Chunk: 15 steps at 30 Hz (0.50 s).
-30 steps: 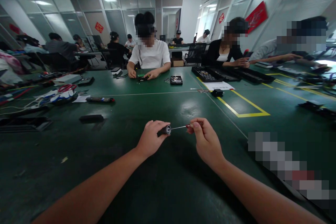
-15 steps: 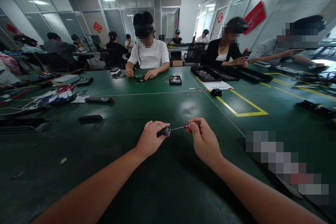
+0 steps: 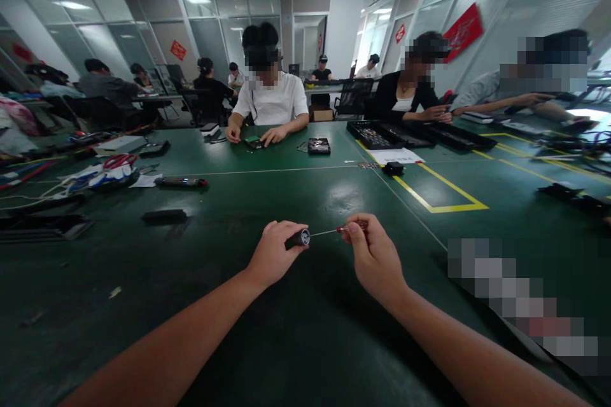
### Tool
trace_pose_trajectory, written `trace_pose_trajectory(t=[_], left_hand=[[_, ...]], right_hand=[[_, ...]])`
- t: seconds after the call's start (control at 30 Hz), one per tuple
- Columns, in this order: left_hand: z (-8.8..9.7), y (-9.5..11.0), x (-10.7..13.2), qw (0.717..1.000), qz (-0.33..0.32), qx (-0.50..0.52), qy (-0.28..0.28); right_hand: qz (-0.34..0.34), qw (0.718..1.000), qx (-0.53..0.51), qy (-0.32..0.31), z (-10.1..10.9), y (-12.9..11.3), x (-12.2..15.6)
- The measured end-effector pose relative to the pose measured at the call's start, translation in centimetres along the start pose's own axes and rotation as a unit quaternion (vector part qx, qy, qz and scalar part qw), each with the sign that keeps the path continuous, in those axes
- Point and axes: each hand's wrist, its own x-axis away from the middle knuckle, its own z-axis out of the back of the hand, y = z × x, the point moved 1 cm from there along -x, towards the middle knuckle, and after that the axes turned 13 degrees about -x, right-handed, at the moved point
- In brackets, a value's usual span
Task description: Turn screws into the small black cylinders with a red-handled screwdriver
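Note:
My left hand (image 3: 275,250) is closed around a black cylinder (image 3: 296,240), whose round, lighter-rimmed end faces right. A screwdriver (image 3: 341,229) with a red, partly see-through handle and a thin metal shaft is pinched in my right hand (image 3: 375,251). Its shaft points left, and the tip reaches the open-looking end of the cylinder; whether it touches a screw there is too small to tell. Both hands are held above the green table (image 3: 286,343). My fingers hide most of the cylinder and part of the handle.
A black bar-shaped part (image 3: 165,216) and a dark pen-like tool (image 3: 180,182) lie to the left, near tangled cables (image 3: 114,172). Ahead sits a small black block (image 3: 393,168) by yellow tape (image 3: 461,208). Across the table a person in white (image 3: 274,98) handles a circuit board.
My right hand and the screwdriver have shifted very slightly to the right. My left hand keeps the cylinder in the same place.

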Motion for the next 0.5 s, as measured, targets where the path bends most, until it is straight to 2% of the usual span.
trace_pose_trajectory(t=[0.23,0.33,0.5], left_hand=[[0.40,0.71,-0.01,0.999,-0.006,-0.006,-0.037],[0.49,0.86,0.02,0.999,-0.012,-0.011,-0.051],[0.42,0.80,0.09,0.999,-0.015,-0.015,-0.048]], right_hand=[[0.006,0.997,-0.023,-0.068,0.07,-0.22,0.10],[-0.004,0.997,-0.043,-0.063,0.05,-0.05,0.17],[-0.005,0.999,-0.013,-0.038,0.02,-0.08,0.08]])
